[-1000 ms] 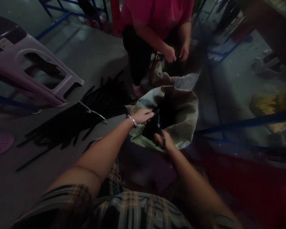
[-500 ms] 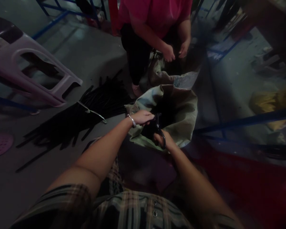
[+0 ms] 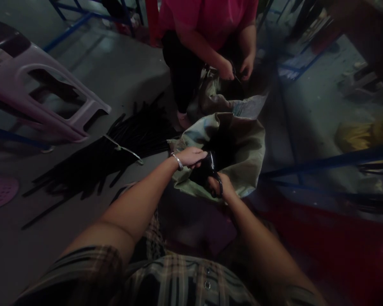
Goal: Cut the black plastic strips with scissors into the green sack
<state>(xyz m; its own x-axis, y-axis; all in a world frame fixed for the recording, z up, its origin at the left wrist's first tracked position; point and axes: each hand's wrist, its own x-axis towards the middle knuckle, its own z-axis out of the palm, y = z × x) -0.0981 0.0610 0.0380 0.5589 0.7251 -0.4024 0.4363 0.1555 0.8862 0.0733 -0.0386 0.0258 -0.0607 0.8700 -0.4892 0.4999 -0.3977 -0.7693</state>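
My left hand [image 3: 190,157] is closed, its fingers pinching the end of a black strip [image 3: 203,161] over the mouth of an open woven sack [image 3: 251,155]. The strip is dark against the sack's black inside, so its outline is hard to make out. My right hand [image 3: 222,185] grips black-handled scissors [image 3: 217,180] just right of and below the left. Their blades point up beside the left fingertips, with a thin glint along one edge. What lies deep in the sack is too dark to tell.
A tied bundle of long black strips [image 3: 83,165] lies on the floor at left, near a plastic stool [image 3: 60,95]. Opposite, a person in a pink top [image 3: 207,25] works over a second sack [image 3: 249,106]. Blue metal bars [image 3: 332,163] stand at right.
The black end that stuck out past the blades no longer shows there. The scissors' blades now look closer together, and my right hand has shifted slightly. My left hand has barely moved.
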